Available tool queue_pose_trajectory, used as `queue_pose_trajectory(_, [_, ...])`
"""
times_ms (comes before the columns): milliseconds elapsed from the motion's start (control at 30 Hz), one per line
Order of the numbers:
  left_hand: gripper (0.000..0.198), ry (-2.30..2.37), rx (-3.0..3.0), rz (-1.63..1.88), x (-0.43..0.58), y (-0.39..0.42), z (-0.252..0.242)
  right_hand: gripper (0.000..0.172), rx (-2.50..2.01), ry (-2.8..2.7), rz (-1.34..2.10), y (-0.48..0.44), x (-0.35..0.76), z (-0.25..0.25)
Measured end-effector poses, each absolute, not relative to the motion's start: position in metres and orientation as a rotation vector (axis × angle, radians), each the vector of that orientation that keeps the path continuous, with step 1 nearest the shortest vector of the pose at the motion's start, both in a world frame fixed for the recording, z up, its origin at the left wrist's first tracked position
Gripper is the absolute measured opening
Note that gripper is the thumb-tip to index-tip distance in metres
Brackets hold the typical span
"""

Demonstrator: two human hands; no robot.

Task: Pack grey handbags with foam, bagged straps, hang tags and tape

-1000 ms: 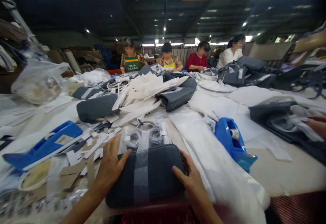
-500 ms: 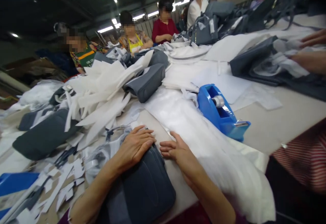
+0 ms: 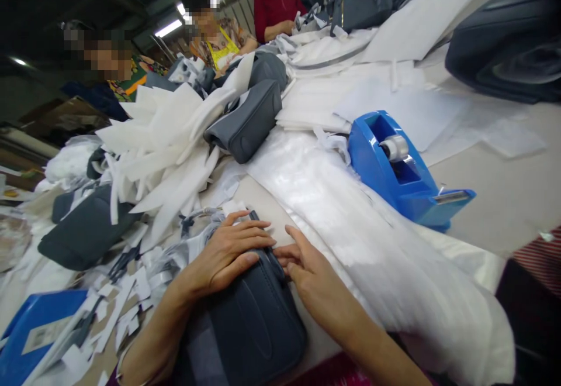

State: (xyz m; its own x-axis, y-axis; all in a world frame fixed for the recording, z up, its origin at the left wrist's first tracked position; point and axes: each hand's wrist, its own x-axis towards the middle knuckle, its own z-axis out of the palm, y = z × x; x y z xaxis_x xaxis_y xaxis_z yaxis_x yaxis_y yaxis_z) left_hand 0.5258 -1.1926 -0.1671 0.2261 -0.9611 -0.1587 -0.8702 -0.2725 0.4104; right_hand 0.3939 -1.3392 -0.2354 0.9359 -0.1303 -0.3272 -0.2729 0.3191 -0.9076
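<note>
A dark grey padded pouch (image 3: pixel 249 327) lies on the table right in front of me. My left hand (image 3: pixel 228 251) rests flat on its far end, fingers stretched out and together, pressing on its top edge. My right hand (image 3: pixel 311 275) lies beside that same end, fingers extended and touching the pouch's corner. Neither hand grips anything. A pile of clear plastic bags (image 3: pixel 350 210) stretches along the right of my right hand.
A blue tape dispenser (image 3: pixel 403 175) stands to the right, another blue one (image 3: pixel 30 339) at bottom left. White foam sheets (image 3: pixel 162 140) and more grey pouches (image 3: pixel 245 123) are heaped ahead. Paper scraps litter the left. Several people sit at the far side.
The view swung to the right and down. My hands shifted from the pouch's two sides to its far end, and the right hand has closed in to touch the corner.
</note>
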Motion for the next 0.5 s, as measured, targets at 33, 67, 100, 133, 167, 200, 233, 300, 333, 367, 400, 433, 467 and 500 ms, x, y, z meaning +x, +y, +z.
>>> queue_pose_trajectory(33, [0.045, -1.721, 2.243, -0.572, 0.526, -1.192, -0.166, 0.067, -1.240, 0.376, 0.106, -1.337, 0.392, -0.233])
queue_pose_trajectory(67, [0.046, -1.709, 2.225, -0.576, 0.525, -1.192, -0.166, 0.065, -1.225, 0.386, 0.118, -1.335, 0.391, -0.231])
queue_pose_trajectory(100, [0.047, -1.696, 2.214, -0.580, 0.525, -1.191, -0.165, 0.064, -1.205, 0.402, 0.127, -1.333, 0.390, -0.229])
queue_pose_trajectory(133, [0.049, -1.684, 2.207, -0.587, 0.525, -1.191, -0.164, 0.061, -1.171, 0.417, 0.132, -1.330, 0.390, -0.228])
queue_pose_trajectory(167, [0.050, -1.670, 2.203, -0.592, 0.525, -1.191, -0.163, 0.059, -1.119, 0.422, 0.137, -1.328, 0.390, -0.227])
queue_pose_trajectory(200, [0.052, -1.659, 2.199, -0.599, 0.524, -1.191, -0.163, 0.056, -1.053, 0.409, 0.138, -1.326, 0.389, -0.228])
queue_pose_trajectory(233, [0.053, -1.649, 2.194, -0.605, 0.524, -1.190, -0.163, 0.052, -0.987, 0.387, 0.134, -1.324, 0.388, -0.229])
queue_pose_trajectory(300, [0.054, -1.640, 2.185, -0.614, 0.524, -1.189, -0.164, 0.041, -0.915, 0.360, 0.135, -1.321, 0.386, -0.233])
queue_pose_trajectory(333, [0.054, -1.638, 2.179, -0.613, 0.524, -1.189, -0.165, 0.035, -0.912, 0.364, 0.142, -1.321, 0.384, -0.235])
queue_pose_trajectory(367, [0.053, -1.638, 2.178, -0.611, 0.525, -1.188, -0.166, 0.030, -0.917, 0.375, 0.151, -1.321, 0.382, -0.236])
queue_pose_trajectory(400, [0.052, -1.637, 2.176, -0.609, 0.525, -1.188, -0.167, 0.028, -0.917, 0.384, 0.166, -1.321, 0.380, -0.238])
queue_pose_trajectory(433, [0.051, -1.635, 2.175, -0.606, 0.525, -1.187, -0.168, 0.027, -0.903, 0.383, 0.191, -1.322, 0.379, -0.238])
queue_pose_trajectory(467, [0.051, -1.635, 2.171, -0.602, 0.525, -1.186, -0.168, 0.027, -0.881, 0.368, 0.217, -1.323, 0.377, -0.238])
queue_pose_trajectory(500, [0.050, -1.632, 2.167, -0.597, 0.525, -1.185, -0.169, 0.026, -0.858, 0.348, 0.239, -1.324, 0.376, -0.238])
